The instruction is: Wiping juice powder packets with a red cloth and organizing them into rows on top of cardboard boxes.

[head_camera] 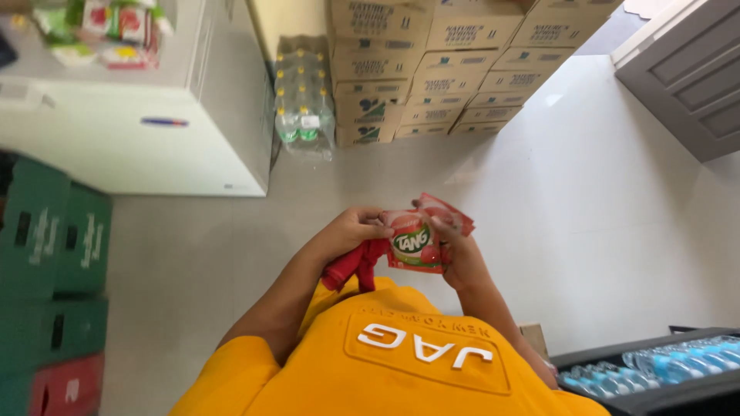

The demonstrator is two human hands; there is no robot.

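I see both hands raised above a yellow shirt (401, 362), left hand (351, 231) pinching one edge of a red drink-mix sachet (416, 239), right hand (461, 258) gripping its other side (red cloth (351, 266) dangling beneath), stacked cardboard boxes (447, 69) beyond, green crates (54, 254) at left.

Held at centre frame between left hand (351, 231) and right hand (461, 258): red powder sachets (416, 240), flat and square, with a green and white label patch. Stacked at upper centre: brown cardboard cartons (455, 65) with dark print. Left of those, against the wall: shrink-wrapped bottle packs (304, 100) with green labels. On the white freezer (154, 131) at upper left: colourful red and green packets (108, 27), and a small blue-red sticker (164, 122).
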